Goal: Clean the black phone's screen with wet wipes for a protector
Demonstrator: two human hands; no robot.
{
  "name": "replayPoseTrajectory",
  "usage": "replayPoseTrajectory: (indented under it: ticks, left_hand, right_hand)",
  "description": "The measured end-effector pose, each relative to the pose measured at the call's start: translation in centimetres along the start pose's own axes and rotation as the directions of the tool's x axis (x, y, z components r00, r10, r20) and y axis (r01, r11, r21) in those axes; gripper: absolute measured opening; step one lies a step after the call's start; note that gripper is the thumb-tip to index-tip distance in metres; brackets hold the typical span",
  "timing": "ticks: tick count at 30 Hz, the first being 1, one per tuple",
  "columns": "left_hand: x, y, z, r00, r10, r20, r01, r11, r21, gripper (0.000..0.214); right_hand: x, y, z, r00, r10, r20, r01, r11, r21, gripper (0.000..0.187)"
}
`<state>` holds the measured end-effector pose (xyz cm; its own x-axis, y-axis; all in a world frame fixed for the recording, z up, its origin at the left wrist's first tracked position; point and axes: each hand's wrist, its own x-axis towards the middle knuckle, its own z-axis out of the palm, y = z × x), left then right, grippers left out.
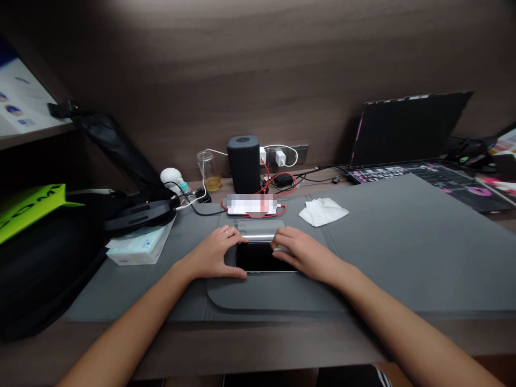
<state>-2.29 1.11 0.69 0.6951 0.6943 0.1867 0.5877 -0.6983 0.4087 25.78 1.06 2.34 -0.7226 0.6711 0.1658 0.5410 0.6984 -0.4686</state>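
A dark-screened tablet [260, 257] lies flat on a small grey pad [262, 295], with a grey case part [261, 227] just beyond it. My left hand [217, 251] lies on the tablet's left edge, fingers curled over the far corner, thumb along the near side. My right hand [300, 253] covers the tablet's right side, fingers bent down onto its far edge. A ring shows on my left hand. Both hands press or grip the tablet's edges.
A large grey desk mat [403, 252] covers the desk. Behind the tablet are a phone [252, 206] on a red cable, a crumpled white tissue [322, 210], a dark cylinder speaker [243, 164] and a glass jar [208, 171]. An open laptop [415, 145] stands right. A tissue pack [139, 246] and black bag [44, 258] sit left.
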Motion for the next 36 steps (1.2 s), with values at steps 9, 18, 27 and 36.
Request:
replayPoseTrajectory:
  ticks: [9,18,27,36]
  left_hand:
    - [0.0,-0.2,0.1,1.0,0.001,0.005,-0.001,1.0,0.009,0.069]
    - [0.0,-0.1,0.0,1.0,-0.002,0.007,0.002,1.0,0.013,0.067]
    - [0.0,-0.1,0.0,1.0,-0.002,0.006,0.002,1.0,0.001,0.067]
    - [0.0,-0.1,0.0,1.0,-0.001,0.006,0.001,1.0,0.004,0.067]
  right_hand:
    - [-0.1,0.0,0.5,0.998,-0.066,0.001,0.066,0.996,-0.054,0.013]
    - [0.0,-0.3,0.6,0.998,-0.066,-0.001,0.066,0.991,-0.113,0.015]
    - [0.0,-0.2,1.1,0.997,-0.081,-0.015,0.079,0.994,-0.077,0.016]
    - [0.1,-0.5,1.0,0.997,-0.079,-0.019,0.077,0.992,-0.104,0.021]
